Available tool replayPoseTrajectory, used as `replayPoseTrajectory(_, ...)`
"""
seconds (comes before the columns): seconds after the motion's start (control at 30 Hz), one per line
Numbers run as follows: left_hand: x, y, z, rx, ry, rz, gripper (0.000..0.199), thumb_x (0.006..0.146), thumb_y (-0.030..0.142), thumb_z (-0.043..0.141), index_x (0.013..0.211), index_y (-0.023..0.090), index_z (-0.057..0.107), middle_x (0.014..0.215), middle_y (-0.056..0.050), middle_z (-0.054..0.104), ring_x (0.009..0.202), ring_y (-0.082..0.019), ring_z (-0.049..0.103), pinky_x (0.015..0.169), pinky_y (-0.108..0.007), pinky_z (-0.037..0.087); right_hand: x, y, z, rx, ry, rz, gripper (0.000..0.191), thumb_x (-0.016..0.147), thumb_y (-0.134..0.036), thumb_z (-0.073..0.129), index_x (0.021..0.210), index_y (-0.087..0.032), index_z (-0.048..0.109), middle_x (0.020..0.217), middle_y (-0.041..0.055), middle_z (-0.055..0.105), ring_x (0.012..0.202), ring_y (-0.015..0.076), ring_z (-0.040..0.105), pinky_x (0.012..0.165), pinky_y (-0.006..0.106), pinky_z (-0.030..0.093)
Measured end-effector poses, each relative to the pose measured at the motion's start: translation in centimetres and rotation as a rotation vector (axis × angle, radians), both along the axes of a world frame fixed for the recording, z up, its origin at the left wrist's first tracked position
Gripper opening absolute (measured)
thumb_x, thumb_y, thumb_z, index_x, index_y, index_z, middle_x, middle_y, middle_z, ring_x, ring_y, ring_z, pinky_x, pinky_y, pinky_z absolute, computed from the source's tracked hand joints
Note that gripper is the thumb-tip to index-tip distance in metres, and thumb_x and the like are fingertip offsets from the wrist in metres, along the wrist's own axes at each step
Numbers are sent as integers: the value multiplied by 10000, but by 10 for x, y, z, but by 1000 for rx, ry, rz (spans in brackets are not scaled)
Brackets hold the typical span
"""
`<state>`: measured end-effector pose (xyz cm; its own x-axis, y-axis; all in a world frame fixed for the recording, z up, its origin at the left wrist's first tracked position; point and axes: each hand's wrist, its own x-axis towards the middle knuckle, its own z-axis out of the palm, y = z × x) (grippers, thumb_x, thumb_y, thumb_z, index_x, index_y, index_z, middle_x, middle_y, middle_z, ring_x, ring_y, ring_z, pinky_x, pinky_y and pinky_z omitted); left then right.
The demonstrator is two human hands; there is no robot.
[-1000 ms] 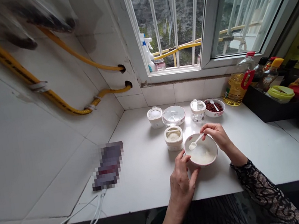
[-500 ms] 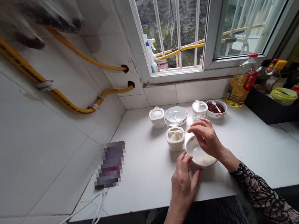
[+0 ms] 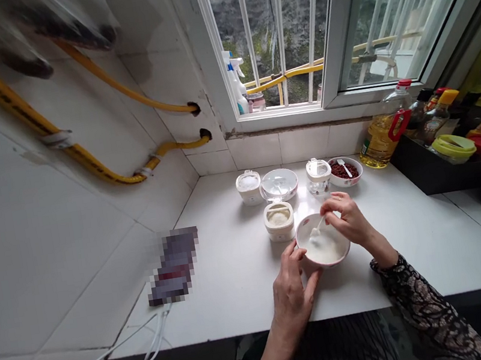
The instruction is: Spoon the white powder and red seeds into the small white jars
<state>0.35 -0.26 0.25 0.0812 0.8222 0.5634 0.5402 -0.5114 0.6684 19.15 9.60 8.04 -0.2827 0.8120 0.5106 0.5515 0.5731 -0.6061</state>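
Note:
My left hand (image 3: pixel 291 284) grips the near left side of a white bowl (image 3: pixel 345 243), thumb low on the outside and fingers at the rim. A pale white powder or grain covers the bowl's bottom. Pinched in my right hand (image 3: pixel 344 218) is a small white spoon (image 3: pixel 317 231), its loaded end tilted down inside the bowl. Just left of the bowl stands an open white jar (image 3: pixel 281 231) holding pale granules, its clear lid raised at the back.
Behind stand a second white jar (image 3: pixel 249 188), a bowl with a clear cover or liquid (image 3: pixel 279 185), a clear jar (image 3: pixel 318 177) and a bowl of red beans (image 3: pixel 346 173). An oil bottle (image 3: pixel 377 137) and a black condiment box (image 3: pixel 424 172) are at right. A pixelated object (image 3: pixel 174 266) with a white cable lies left.
My right hand has moved the spoon out of the open jar, rightward and down into the bowl, with white stuff on it. My left hand keeps holding the bowl.

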Motion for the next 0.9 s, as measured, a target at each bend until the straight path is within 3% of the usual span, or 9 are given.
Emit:
replayPoseTrajectory(0.13, 0, 0, 0, 21, -1, -2, 353, 918, 191, 600, 1245, 229, 472, 1333, -144, 554, 1101, -235, 659, 743, -308, 626, -10, -4, -6, -51, -84, 132, 193, 763, -108, 483, 674, -226, 608, 590, -35, 639, 610, 164, 584, 1072, 480, 343)
replayPoseTrajectory(0.23, 0, 0, 0, 21, 1, 0, 343, 921, 197, 595, 1241, 227, 474, 1336, -145, 554, 1105, -237, 658, 744, -312, 628, -13, -5, -6, -127, -3, 110, 202, 751, -112, 470, 663, -226, 612, 547, -43, 631, 606, 167, 594, 1065, 463, 352)
replayPoseTrajectory(0.37, 0, 1, 0, 14, 7, 4, 345, 917, 197, 596, 1238, 230, 475, 1339, -141, 553, 1087, -230, 666, 741, -310, 628, -7, -3, -1, -281, 179, -6, 180, 721, -158, 479, 653, -217, 635, 533, -22, 646, 605, 179, 618, 844, 357, 474)
replayPoseTrajectory(0.5, 0, 0, 1, 9, 5, 6, 349, 915, 192, 590, 1242, 232, 474, 1337, -139, 556, 1086, -228, 666, 743, -311, 628, -4, -2, 2, -386, 289, -47, 167, 700, -194, 488, 646, -207, 645, 517, -20, 636, 548, 166, 600, 670, 291, 462)
replayPoseTrajectory(0.6, 0, 0, 1, 12, 2, 8, 353, 914, 191, 593, 1244, 230, 473, 1340, -143, 552, 1084, -229, 666, 753, -319, 628, -6, -2, 1, -386, 293, -57, 163, 678, -196, 497, 620, -207, 648, 499, -21, 626, 551, 162, 592, 676, 285, 453)
replayPoseTrajectory(0.8, 0, -1, 2, 1, 8, 4, 381, 908, 179, 602, 1259, 234, 465, 1344, -141, 554, 1132, -248, 652, 782, -338, 626, -4, 2, 0, -537, 432, -27, 135, 669, -243, 512, 631, -203, 636, 480, -23, 608, 510, 159, 577, 641, 284, 455)
replayPoseTrajectory(0.9, 0, -1, 1, -3, 10, 10, 393, 901, 175, 614, 1258, 238, 464, 1350, -139, 551, 1155, -259, 644, 801, -350, 625, -4, 1, -2, -487, 373, -28, 141, 693, -232, 500, 646, -209, 631, 501, -18, 616, 538, 169, 586, 686, 306, 475)
